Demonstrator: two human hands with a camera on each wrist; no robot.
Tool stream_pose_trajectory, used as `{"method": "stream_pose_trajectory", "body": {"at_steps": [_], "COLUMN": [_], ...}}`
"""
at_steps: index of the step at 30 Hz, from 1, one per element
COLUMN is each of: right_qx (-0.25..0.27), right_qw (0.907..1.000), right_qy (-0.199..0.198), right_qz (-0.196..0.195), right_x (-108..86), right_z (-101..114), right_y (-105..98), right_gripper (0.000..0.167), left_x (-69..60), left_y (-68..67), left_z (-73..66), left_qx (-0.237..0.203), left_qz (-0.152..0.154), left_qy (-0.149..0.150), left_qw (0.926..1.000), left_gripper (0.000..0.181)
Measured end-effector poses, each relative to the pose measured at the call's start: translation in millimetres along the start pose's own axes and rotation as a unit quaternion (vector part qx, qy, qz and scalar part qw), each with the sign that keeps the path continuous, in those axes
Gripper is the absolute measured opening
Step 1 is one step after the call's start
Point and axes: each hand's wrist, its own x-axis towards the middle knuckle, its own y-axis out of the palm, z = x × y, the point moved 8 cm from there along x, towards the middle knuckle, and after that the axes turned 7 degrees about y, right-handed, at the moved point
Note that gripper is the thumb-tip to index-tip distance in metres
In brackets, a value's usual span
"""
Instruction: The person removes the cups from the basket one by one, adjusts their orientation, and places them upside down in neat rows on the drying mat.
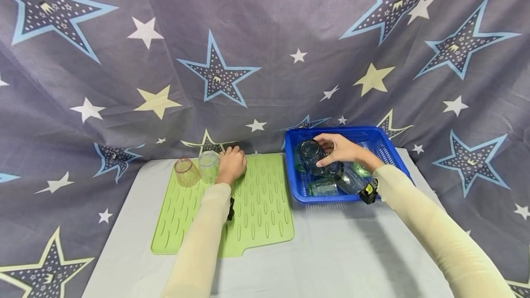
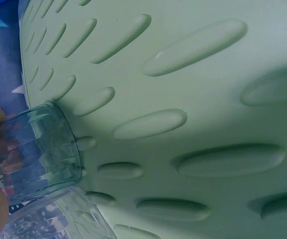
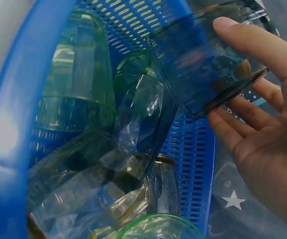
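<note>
My left hand (image 1: pixel 232 165) is at the back of the green drying mat (image 1: pixel 265 206). In the left wrist view its fingers wrap a bluish-green glass (image 2: pixel 44 149), whose rim is at the mat; the head view hides this glass behind the hand. Just left of it stand a clear glass (image 1: pixel 209 167) and a pinkish-amber glass (image 1: pixel 187 173). Over the blue basket (image 1: pixel 304 199), my right hand (image 1: pixel 341 148) grips a dark bluish glass (image 3: pixel 203 59) between thumb and fingers, tilted. Beneath lie several glasses, among them a green one (image 3: pixel 78 74) and a clear faceted one (image 3: pixel 83 199).
The mat and basket sit side by side on a table with a white cloth (image 1: pixel 331 252). Behind them hangs a star-patterned grey curtain (image 1: pixel 265 82), close to the back edges of both. The basket's rim stands up around the glasses.
</note>
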Motion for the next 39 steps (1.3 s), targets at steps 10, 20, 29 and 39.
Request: {"method": "stream_pose_trajectory", "body": {"at_steps": [10, 20, 29, 39], "right_qx": [0.063, 0.151, 0.164, 0.169], "right_qw": [0.9971, 0.9851, 0.9803, 0.9793], "right_qy": [0.008, -0.022, -0.038, -0.037], "right_qz": [-0.041, -0.079, -0.104, -0.106], "right_x": [-4.4, -10.6, -14.6, -18.6], "right_z": [1.4, 12.9, 23.5, 29.3], "right_y": [-3.0, 0.1, 6.2, 12.0], "right_gripper": [0.082, 0.065, 0.059, 0.058], "left_x": [-1.5, -1.8, -0.2, 2.6], "left_y": [-3.9, -6.2, -3.3, 0.0], "left_z": [-1.8, -2.1, 0.3, 0.9], "left_qx": [0.002, 0.004, 0.014, 0.02], "left_qz": [-0.012, -0.022, -0.029, -0.042], "left_qy": [0.01, 0.009, 0.009, 0.014], "left_qw": [0.9999, 0.9997, 0.9994, 0.9988], "left_gripper": [0.031, 0.028, 0.03, 0.027]}}
